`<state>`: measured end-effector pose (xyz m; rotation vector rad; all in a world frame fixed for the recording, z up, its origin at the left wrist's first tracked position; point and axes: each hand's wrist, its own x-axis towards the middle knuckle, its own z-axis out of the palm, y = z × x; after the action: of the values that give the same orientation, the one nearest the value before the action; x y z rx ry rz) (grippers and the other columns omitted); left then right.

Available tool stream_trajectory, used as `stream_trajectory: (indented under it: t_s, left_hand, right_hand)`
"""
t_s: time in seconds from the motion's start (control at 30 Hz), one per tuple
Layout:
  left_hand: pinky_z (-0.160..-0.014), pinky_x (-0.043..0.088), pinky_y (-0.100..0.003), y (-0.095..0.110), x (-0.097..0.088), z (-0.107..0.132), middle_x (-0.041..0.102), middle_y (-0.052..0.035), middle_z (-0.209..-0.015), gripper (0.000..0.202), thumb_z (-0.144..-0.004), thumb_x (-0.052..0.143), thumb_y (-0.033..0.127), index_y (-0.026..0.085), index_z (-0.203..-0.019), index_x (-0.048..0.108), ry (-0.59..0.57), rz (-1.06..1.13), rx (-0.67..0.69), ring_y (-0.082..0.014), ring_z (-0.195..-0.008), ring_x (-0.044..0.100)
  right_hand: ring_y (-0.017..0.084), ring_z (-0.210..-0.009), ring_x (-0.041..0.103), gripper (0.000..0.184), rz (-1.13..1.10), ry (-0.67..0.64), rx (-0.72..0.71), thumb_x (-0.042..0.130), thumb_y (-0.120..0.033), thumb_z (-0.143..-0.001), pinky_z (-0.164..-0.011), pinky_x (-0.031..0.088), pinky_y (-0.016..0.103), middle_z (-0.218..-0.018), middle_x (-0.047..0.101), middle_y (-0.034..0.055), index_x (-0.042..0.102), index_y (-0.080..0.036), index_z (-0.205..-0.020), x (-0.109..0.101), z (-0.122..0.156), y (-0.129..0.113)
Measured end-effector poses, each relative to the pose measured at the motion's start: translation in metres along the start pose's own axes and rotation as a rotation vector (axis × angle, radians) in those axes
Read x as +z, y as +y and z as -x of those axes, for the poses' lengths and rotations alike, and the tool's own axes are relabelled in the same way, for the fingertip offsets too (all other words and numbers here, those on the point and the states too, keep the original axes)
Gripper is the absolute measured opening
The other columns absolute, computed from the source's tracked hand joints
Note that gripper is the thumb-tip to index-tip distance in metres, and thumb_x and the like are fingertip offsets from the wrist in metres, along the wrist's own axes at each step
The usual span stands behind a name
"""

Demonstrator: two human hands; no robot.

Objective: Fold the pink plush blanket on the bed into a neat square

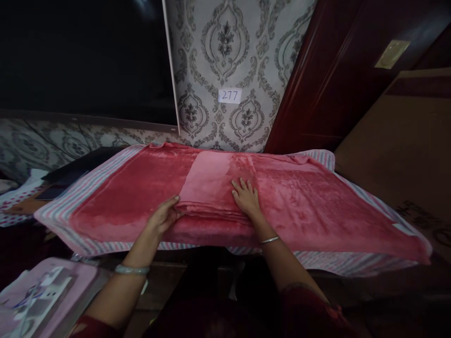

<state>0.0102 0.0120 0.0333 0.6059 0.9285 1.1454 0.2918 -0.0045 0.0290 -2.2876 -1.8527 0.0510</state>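
Note:
A pink-red plush blanket (211,176), folded into layers, lies on a wider red plush spread (141,188) in front of me. My left hand (164,216) is at the near left corner of the folded blanket, thumb on top and fingers curled against the layered edge. Some of those fingertips are hidden by the fabric. Flat on the folded blanket's right side rests my right hand (246,197), its fingers spread and holding nothing.
Striped cloth (70,211) shows around the spread's edges. A large cardboard box (398,141) stands at right, beside a dark red door frame (317,80). A television (84,61) is at upper left. A pink lidded bin (81,270) with a white power strip (49,300) sits lower left.

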Motion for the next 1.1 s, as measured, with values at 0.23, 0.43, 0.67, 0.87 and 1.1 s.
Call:
stream_trajectory:
  t_s: [0.23,0.43,0.67,0.87,1.1]
  left_hand:
    - [-0.08,0.06,-0.04,-0.017,0.019,0.017,0.071,-0.003,-0.072,0.006,-0.087,0.057,0.015,0.018,-0.083,0.061,-0.014,0.169,-0.111,-0.0178,-0.065,0.069]
    - [-0.077,0.058,-0.037,-0.04,0.041,0.022,0.07,-0.0034,-0.075,0.011,-0.081,0.069,0.023,0.018,-0.087,0.062,-0.008,0.138,-0.132,-0.0189,-0.068,0.068]
    - [-0.088,0.055,-0.026,-0.061,0.072,0.03,0.072,0.0002,-0.115,0.043,-0.073,0.078,0.018,0.027,-0.113,0.063,0.012,0.17,0.262,-0.0165,-0.106,0.067]
    - [-0.084,0.059,-0.038,-0.067,0.079,0.03,0.073,-0.0046,-0.114,0.03,-0.078,0.074,0.02,0.023,-0.107,0.064,0.027,0.196,-0.01,-0.0221,-0.103,0.07]
    - [-0.077,0.059,-0.028,-0.081,0.101,0.028,0.076,-0.0024,-0.098,0.031,-0.075,0.08,0.025,0.021,-0.103,0.068,0.043,0.136,0.113,-0.0218,-0.101,0.071]
  right_hand:
    - [0.027,-0.151,0.018,0.054,0.001,-0.003,-0.003,0.028,-0.043,-0.103,-0.117,0.025,0.053,-0.166,0.02,-0.0013,0.029,-0.038,-0.156,-0.002,0.0,0.0]
    - [0.027,-0.151,0.017,0.053,-0.036,-0.008,0.004,0.028,-0.043,-0.103,-0.117,0.025,0.053,-0.167,0.019,-0.0016,0.029,-0.038,-0.156,-0.003,0.001,0.0]
    - [0.026,-0.152,0.016,0.052,-0.062,0.007,0.002,0.03,-0.043,-0.103,-0.118,0.023,0.053,-0.166,0.019,-0.0018,0.031,-0.038,-0.155,-0.001,-0.001,-0.001]
    - [0.027,-0.151,0.017,0.052,-0.09,0.015,-0.009,0.031,-0.042,-0.103,-0.118,0.022,0.053,-0.166,0.02,-0.0011,0.033,-0.037,-0.155,-0.001,-0.001,-0.001]
    - [0.028,-0.151,0.019,0.051,-0.116,0.052,-0.02,0.033,-0.042,-0.103,-0.118,0.023,0.052,-0.166,0.022,-0.0008,0.036,-0.036,-0.154,-0.004,0.001,-0.003]
